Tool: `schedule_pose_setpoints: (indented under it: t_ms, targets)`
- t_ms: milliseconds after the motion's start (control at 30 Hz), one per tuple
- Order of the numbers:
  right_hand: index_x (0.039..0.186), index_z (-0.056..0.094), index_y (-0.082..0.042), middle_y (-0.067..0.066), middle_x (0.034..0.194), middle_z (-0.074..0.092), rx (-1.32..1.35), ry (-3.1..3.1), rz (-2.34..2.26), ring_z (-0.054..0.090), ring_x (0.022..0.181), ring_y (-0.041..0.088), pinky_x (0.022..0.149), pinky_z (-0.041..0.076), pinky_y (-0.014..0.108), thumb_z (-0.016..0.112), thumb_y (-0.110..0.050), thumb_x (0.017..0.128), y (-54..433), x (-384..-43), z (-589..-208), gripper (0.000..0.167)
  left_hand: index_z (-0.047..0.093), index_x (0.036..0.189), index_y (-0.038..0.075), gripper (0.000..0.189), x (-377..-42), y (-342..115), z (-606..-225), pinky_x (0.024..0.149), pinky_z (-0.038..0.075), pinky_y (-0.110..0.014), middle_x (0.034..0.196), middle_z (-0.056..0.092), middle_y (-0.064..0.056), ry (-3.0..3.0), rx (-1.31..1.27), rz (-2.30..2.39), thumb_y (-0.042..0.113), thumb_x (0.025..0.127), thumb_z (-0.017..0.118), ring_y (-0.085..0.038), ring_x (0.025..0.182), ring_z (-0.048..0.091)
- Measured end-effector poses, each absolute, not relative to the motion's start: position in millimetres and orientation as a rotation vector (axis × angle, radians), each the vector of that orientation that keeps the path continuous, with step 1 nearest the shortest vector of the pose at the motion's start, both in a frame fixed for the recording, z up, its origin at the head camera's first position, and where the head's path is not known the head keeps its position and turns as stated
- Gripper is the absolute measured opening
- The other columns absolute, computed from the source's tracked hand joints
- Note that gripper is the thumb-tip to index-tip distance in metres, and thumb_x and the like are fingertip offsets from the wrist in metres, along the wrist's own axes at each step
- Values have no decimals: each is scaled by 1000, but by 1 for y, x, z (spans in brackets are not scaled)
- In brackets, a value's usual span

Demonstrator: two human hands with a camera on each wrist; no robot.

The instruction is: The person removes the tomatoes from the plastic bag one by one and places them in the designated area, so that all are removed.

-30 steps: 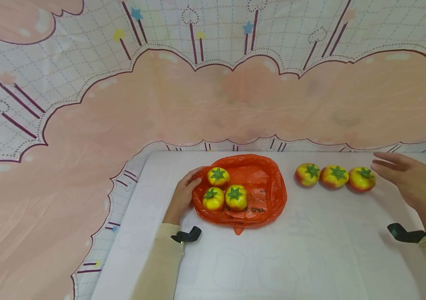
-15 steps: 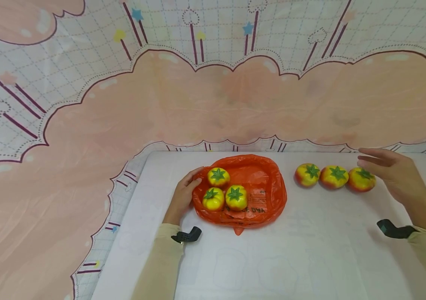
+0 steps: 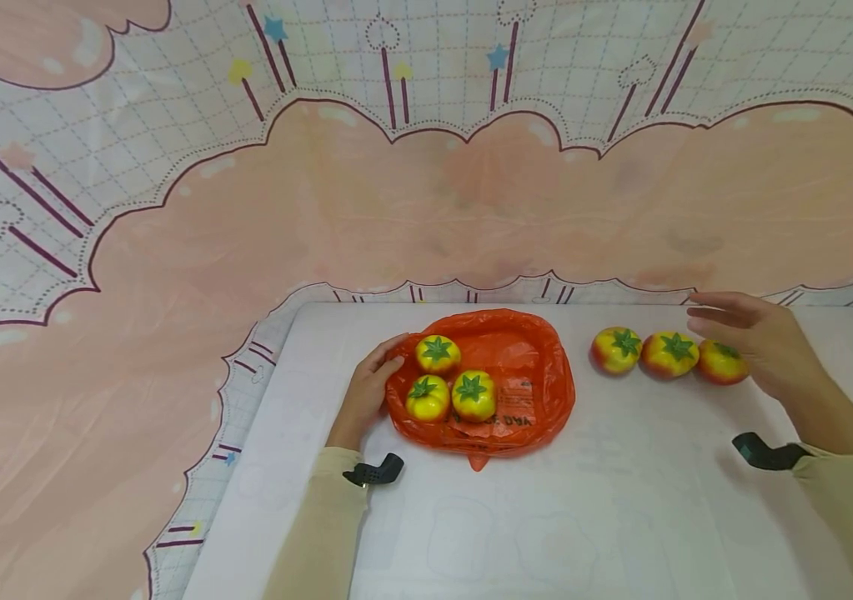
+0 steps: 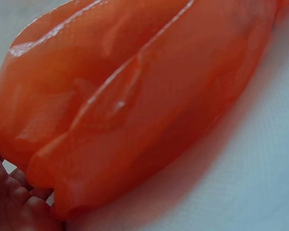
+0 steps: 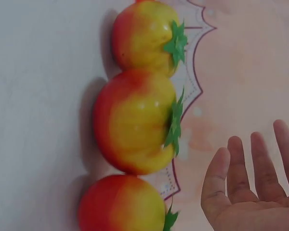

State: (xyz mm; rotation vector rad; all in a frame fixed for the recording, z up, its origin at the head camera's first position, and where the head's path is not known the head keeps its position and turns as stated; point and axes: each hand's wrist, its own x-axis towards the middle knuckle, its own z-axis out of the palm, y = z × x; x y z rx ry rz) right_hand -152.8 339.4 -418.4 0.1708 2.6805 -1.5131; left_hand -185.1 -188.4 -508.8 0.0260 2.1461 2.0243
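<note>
On the left of the table lies a red plastic bag (image 3: 531, 350), its mouth spread wide. Three yellow-and-red tomatoes, one of them the nearer right tomato (image 3: 474, 396), sit inside it. My left hand (image 3: 363, 392) grips the bag's left rim; in the left wrist view its curled fingers (image 4: 31, 207) are at the edge of the plastic. To the right, three more tomatoes stand in a row: a left one (image 3: 616, 350), a middle one (image 3: 669, 354) and a right one (image 3: 720, 363). Over the right one hovers my right hand (image 3: 767, 346), fingers extended and holding nothing.
A white table (image 3: 546, 525) carries everything, its far edge just behind the fruit. Beyond it hangs a patterned peach-and-white cloth (image 3: 426, 200). A black camera mount (image 3: 767, 452) sticks out from the right wrist, another (image 3: 373, 469) from the left.
My right hand has moved left, from beside the row of tomatoes to over the right one, partly covering it. The left hand, bag and tomatoes have stayed in place.
</note>
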Motion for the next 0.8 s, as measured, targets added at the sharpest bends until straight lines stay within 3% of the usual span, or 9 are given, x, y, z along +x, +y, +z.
schedule_pose_setpoints:
  t_ms: [300,567,800]
  targets:
    - [152,49,-23,-37,114,56,136,2693,-1465,49,108,-14,80,44,0,64,-55,95,325,-156,-417,67,59,142,31,39,-185,-188,-509,116,43,-43,154,50,6,2167,20,2011,25,104,54,-22,147,43]
    - [148,53,-21,-24,129,61,90,2671,-1494,49,114,-9,85,43,2,66,-50,95,311,-161,-417,61,61,140,35,38,-185,-188,-509,116,43,-41,152,51,9,2155,-11,1999,25,104,54,-20,146,44]
    - [146,55,-17,-22,132,58,44,2627,-1545,50,120,-2,87,45,2,68,-47,95,296,-164,-415,61,60,141,34,39,-184,-188,-509,115,44,-42,154,50,7,2160,3,2002,25,104,54,-22,147,43]
